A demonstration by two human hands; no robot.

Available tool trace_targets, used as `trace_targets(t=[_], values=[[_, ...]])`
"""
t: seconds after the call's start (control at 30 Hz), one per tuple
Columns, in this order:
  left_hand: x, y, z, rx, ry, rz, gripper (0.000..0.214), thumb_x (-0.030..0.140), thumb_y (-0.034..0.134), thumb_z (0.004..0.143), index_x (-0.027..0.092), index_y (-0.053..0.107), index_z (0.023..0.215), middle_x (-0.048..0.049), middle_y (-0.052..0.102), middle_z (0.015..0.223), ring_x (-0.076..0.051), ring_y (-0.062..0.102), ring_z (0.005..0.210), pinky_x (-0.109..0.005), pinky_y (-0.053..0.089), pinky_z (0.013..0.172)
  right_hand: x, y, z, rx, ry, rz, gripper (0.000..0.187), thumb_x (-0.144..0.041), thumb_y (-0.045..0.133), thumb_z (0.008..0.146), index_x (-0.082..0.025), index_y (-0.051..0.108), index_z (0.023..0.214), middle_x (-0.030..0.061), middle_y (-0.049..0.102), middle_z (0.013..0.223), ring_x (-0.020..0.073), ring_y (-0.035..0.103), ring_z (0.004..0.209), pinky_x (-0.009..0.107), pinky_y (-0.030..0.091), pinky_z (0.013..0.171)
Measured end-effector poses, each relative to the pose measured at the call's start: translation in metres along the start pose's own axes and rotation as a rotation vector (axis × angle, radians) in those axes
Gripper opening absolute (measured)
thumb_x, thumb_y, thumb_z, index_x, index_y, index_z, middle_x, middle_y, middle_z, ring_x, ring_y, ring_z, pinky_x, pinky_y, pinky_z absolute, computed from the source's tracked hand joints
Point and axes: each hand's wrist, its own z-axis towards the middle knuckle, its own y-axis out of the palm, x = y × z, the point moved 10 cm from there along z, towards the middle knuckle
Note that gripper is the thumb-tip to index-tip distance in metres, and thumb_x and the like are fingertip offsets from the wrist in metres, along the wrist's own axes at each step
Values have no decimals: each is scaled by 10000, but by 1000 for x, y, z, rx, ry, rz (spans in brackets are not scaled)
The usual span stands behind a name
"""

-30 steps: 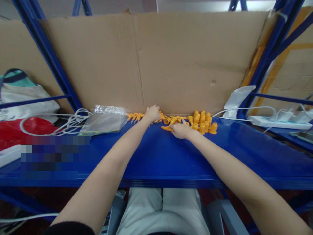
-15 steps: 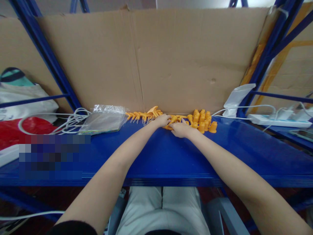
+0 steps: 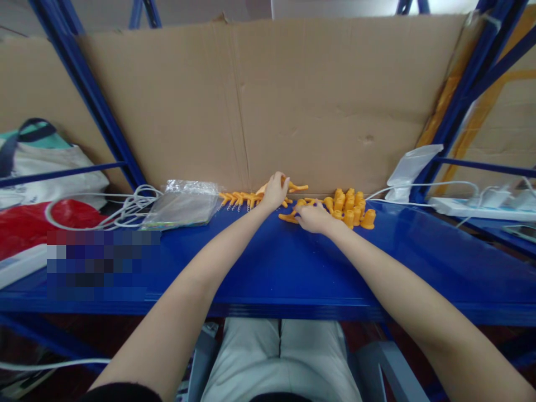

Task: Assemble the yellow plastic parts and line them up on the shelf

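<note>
My left hand [image 3: 275, 190] is raised slightly by the cardboard, its fingers closed around a forked orange plastic piece [image 3: 299, 187] that sticks out to the right. To the right and lower, my right hand [image 3: 312, 216] has its fingers curled over orange parts at the table. A slender orange plastic piece [image 3: 288, 218] pokes out from its fingertips; the grip itself is partly hidden. Left of my hands runs a row of orange branched pieces [image 3: 234, 199] with small metal chains or springs. Beside my right hand several orange cup-shaped parts [image 3: 348, 215] stand grouped.
A blue shelf table [image 3: 268, 268] has a cardboard sheet [image 3: 318, 100] upright behind it. Clear plastic bags [image 3: 184, 204] lie left of the orange row. White cables [image 3: 134, 201], a red bag [image 3: 50, 220] and a power strip [image 3: 460, 205] lie at the sides.
My left hand has risen away from my right hand, lifting an orange forked piece off the pile. My right hand stays low among the orange parts. The camera view has shifted slightly.
</note>
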Motion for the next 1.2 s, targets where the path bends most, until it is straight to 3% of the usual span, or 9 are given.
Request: trace_targets(t=[0.13,0.33,0.47,0.63,0.73,0.83,0.93,1.03,1.2], values=[[27,-21,-14,-6,162,-20,147,247,431,1005,177,536,1079,-114,652,1099,-208,617,1058,-344,472,966,17,-27,0,196,138,147,449,-292,237,1045,-148,531,1351,178,687,1263,283,613,1228,567,243,1152],[55,-48,-47,-25,278,-42,143,290,497,984,186,528,1078,-95,631,1098,-201,604,1050,-333,493,919,28,-35,9,342,143,791,577,-367,119,1060,-157,636,1205,133,738,1114,225,690,1054,345,502,926],[50,-61,-56,14,227,-155,123,244,585,920,191,523,1011,-67,637,1043,-181,613,995,-312,518,857,21,-23,13,339,139,1271,422,-420,286,1050,-179,620,1141,76,736,939,171,709,818,294,550,764],[44,-51,-72,-16,248,-215,143,186,625,861,179,565,990,-53,657,999,-182,639,976,-340,526,874,18,-4,13,320,186,1655,160,-311,528,969,-200,561,859,14,681,808,114,650,679,214,518,611],[53,-36,-89,-122,392,-173,128,164,612,856,171,616,984,-73,667,1043,-192,651,999,-367,527,916,27,1,14,341,194,1566,101,-232,606,893,-210,537,822,-3,669,773,120,633,687,220,515,607],[57,-32,-98,-166,492,-81,161,144,567,868,175,659,996,-93,663,1131,-215,638,1083,-399,512,977,36,-9,15,419,124,1263,79,-210,637,832,-213,558,829,15,692,825,154,645,742,269,531,662],[44,-45,-89,-66,415,24,236,133,534,879,170,655,1079,-126,624,1273,-254,572,1229,-456,454,1065,39,-27,10,528,55,886,92,-222,650,799,-209,601,875,46,715,903,208,665,848,344,528,787],[20,-55,-79,14,270,112,393,141,575,859,173,589,1250,-160,503,1455,-295,461,1365,-502,385,1128,32,-33,8,528,-35,731,131,-250,645,801,-197,630,920,60,726,935,229,667,884,375,509,841],[-8,-36,-78,-182,117,84,503,137,537,888,182,495,1387,-152,599,1350,-277,590,1240,-462,466,1061,15,-24,12,369,-217,881,168,-340,658,812,-182,661,869,50,725,880,192,659,810,323,523,765]])
